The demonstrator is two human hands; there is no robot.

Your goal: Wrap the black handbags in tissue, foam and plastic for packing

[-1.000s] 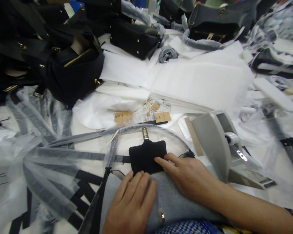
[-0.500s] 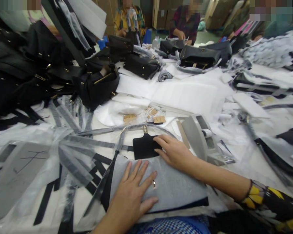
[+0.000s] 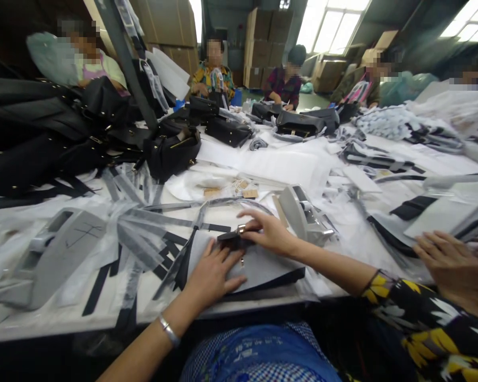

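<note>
A black handbag (image 3: pixel 273 270) lies on the table in front of me, its front covered by a grey protective sheet with a small metal lock piece (image 3: pixel 242 262) showing. My left hand (image 3: pixel 209 273) rests on the bag's left part, fingers spread. My right hand (image 3: pixel 273 233) is above the bag's top edge, thumb and fingers pinching the black closure tab (image 3: pixel 228 238) by its gold-coloured clasp (image 3: pixel 241 229). The tab is lifted and folded toward me over the sheet. The wrapped handle (image 3: pixel 201 216) loops behind the bag.
Grey tape dispensers stand left (image 3: pixel 69 249) and right (image 3: pixel 297 209) of the bag. Wrapped straps (image 3: pixel 143 233) spread at left, with black bags (image 3: pixel 171 154) piled behind. Brown tags (image 3: pixel 250 194) lie beyond. At right, a co-worker's hands (image 3: pixel 450 260) touch another bag. Several people sit opposite.
My right hand has lifted the closure tab and brought it toward me over the bag; before, the tab lay flat beyond the top edge. The view has tilted up, and a co-worker's hands now show at right.
</note>
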